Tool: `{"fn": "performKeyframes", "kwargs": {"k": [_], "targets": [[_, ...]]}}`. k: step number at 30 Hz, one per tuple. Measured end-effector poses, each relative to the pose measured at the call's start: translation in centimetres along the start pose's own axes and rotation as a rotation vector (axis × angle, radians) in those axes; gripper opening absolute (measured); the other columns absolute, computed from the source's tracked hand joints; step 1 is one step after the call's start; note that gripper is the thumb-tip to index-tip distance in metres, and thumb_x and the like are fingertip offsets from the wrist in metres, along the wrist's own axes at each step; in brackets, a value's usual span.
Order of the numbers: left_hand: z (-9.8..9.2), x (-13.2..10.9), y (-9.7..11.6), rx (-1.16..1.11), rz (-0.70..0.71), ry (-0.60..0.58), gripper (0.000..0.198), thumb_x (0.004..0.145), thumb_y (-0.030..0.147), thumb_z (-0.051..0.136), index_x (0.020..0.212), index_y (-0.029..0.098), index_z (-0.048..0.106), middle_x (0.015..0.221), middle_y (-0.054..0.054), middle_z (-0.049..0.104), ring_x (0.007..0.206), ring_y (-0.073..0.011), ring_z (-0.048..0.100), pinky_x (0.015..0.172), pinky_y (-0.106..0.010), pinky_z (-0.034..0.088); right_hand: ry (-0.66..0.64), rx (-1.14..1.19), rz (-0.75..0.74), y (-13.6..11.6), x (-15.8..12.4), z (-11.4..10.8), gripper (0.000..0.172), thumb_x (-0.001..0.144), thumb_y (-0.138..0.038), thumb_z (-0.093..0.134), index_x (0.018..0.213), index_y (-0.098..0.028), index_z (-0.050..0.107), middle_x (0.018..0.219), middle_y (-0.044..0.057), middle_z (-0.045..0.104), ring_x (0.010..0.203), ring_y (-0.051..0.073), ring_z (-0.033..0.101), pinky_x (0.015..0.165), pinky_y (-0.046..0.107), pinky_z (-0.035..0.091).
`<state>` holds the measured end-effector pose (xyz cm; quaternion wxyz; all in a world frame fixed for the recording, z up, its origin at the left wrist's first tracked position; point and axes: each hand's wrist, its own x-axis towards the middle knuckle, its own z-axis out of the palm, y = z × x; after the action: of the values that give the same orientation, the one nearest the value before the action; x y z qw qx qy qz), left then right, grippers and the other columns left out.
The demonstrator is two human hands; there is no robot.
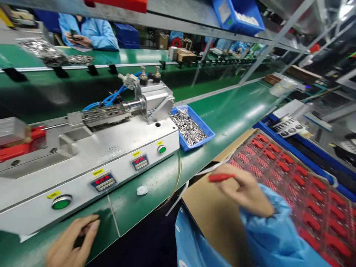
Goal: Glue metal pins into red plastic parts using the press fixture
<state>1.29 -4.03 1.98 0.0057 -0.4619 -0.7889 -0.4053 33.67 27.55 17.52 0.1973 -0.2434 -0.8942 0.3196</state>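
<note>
Right sleeve: light-blue smock sleeve [267,226], closest to the camera, along the near right edge.

Right hand: bare right hand [244,191], narrow pinch, holding one slim red plastic part [221,178] between its fingers, just above a cardboard box flap [211,207].

Left hand: bare left hand [72,241], near left, resting on the green conveyor belt [222,115]; fingers half curled, narrow; a dark patch under them, so cannot tell if anything is held.

Red parts: rows of red plastic parts [314,207] in a clear plastic tray [244,155], right of the right hand; several dozen, count cut off by the hand and frame edge.

Machine: silver metal bench machine [91,167], left of centre on the belt, well apart from both hands; 2 round green buttons [61,202], 2 red-digit counters [103,182], 4 yellow labels, 2 brass-topped knobs [143,76], blue air hoses [111,97].

Bin: 1 blue plastic bin [194,128] beside the machine, full of silver metal tubes [187,128], too many to count.

Belt item: 1 small white plastic cap [142,190], between machine and box.

Far side: 1 co-worker in a blue smock [89,31], both hands on a phone [73,34].
</note>
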Motion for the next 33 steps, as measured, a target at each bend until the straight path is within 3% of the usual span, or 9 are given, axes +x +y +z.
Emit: {"fn": "performKeyframes", "kwargs": {"k": [3, 5, 8, 12, 16, 19, 24, 29, 33], "targets": [[1.7, 0.8, 3.4, -0.254, 0.028, -0.098, 0.027, 0.100, 0.048, 0.065, 0.115, 0.026, 0.071, 0.097, -0.002, 0.079, 0.072, -0.0173, 0.073, 0.069, -0.025, 0.060, -0.221, 0.385, -0.229, -3.5, 3.5, 9.3, 0.014, 0.104, -0.025, 0.063, 0.112, -0.020, 0.073, 0.102, 0.009, 0.077, 0.093, 0.021, 0.074, 0.087, 0.033, 0.061], [2.7, 0.9, 5.1, -0.401, -0.003, -0.139, 0.036, 0.100, 0.050, 0.064, 0.127, 0.027, 0.067, 0.111, -0.006, 0.079, 0.086, -0.0206, 0.076, 0.078, -0.028, 0.062, -0.262, 0.547, -0.292, -5.0, 4.9, 14.4, 0.017, 0.105, -0.031, 0.064, 0.113, -0.019, 0.073, 0.102, 0.010, 0.077, 0.092, 0.020, 0.073, 0.087, 0.033, 0.061], [3.4, 0.3, 5.9, -0.502, -0.148, -0.132, 0.028, 0.102, 0.042, 0.064, 0.124, 0.026, 0.069, 0.112, -0.007, 0.078, 0.099, -0.0233, 0.076, 0.086, -0.031, 0.061, -0.205, 0.581, -0.308, -6.2, 5.5, 18.4, 0.018, 0.105, -0.035, 0.067, 0.111, -0.019, 0.073, 0.099, 0.009, 0.076, 0.090, 0.021, 0.071, 0.085, 0.034, 0.059], [3.2, -0.1, 5.1, -0.668, -0.403, -0.041, 0.026, 0.100, 0.046, 0.067, 0.103, 0.020, 0.072, 0.088, -0.004, 0.077, 0.077, -0.0195, 0.072, 0.072, -0.027, 0.059, -0.021, 0.494, -0.307, -5.8, 5.2, 18.3, 0.009, 0.100, -0.021, 0.071, 0.109, -0.022, 0.072, 0.095, 0.007, 0.073, 0.084, 0.021, 0.069, 0.077, 0.034, 0.057], [3.3, 0.4, 4.0, -0.770, -0.554, 0.080, 0.042, 0.096, 0.059, 0.069, 0.092, 0.017, 0.069, 0.073, -0.002, 0.069, 0.063, -0.0159, 0.062, 0.061, -0.025, 0.052, 0.268, 0.437, -0.200, -2.8, 5.8, 18.4, 0.025, 0.094, -0.018, 0.076, 0.117, -0.026, 0.070, 0.093, 0.004, 0.066, 0.079, 0.020, 0.062, 0.072, 0.033, 0.054], [3.7, 0.8, 3.7, -0.783, -0.605, 0.114, 0.048, 0.092, 0.064, 0.071, 0.092, 0.016, 0.068, 0.071, -0.001, 0.065, 0.061, -0.0151, 0.058, 0.059, -0.025, 0.049, 0.100, 0.344, -0.121, -1.1, 6.7, 20.5, 0.034, 0.093, -0.029, 0.078, 0.125, -0.025, 0.068, 0.109, 0.008, 0.067, 0.093, 0.025, 0.066, 0.077, 0.037, 0.058], [4.2, 0.9, 3.6, -0.787, -0.611, 0.133, 0.047, 0.092, 0.063, 0.070, 0.093, 0.017, 0.068, 0.069, 0.000, 0.063, 0.060, -0.0142, 0.056, 0.057, -0.025, 0.047, -0.101, 0.395, -0.097, -1.5, 6.9, 22.3, 0.014, 0.100, -0.033, 0.068, 0.111, -0.023, 0.068, 0.113, 0.010, 0.073, 0.106, 0.029, 0.070, 0.095, 0.044, 0.059], [4.2, 0.7, 3.5, -0.796, -0.615, 0.133, 0.045, 0.092, 0.062, 0.071, 0.094, 0.016, 0.069, 0.069, -0.001, 0.063, 0.058, -0.0137, 0.055, 0.056, -0.024, 0.045, -0.295, 0.429, -0.011, -2.7, 6.1, 20.5, 0.017, 0.100, -0.039, 0.066, 0.102, -0.022, 0.069, 0.080, 0.002, 0.070, 0.067, 0.020, 0.065, 0.065, 0.031, 0.055], [4.1, 0.7, 3.4, -0.795, -0.598, 0.122, 0.044, 0.094, 0.060, 0.070, 0.094, 0.017, 0.069, 0.066, 0.000, 0.062, 0.056, -0.0130, 0.053, 0.055, -0.024, 0.044, -0.327, 0.407, -0.004, -3.0, 5.9, 20.5, 0.017, 0.098, -0.038, 0.065, 0.095, -0.022, 0.069, 0.069, -0.001, 0.063, 0.056, 0.017, 0.056, 0.055, 0.028, 0.047]]}}
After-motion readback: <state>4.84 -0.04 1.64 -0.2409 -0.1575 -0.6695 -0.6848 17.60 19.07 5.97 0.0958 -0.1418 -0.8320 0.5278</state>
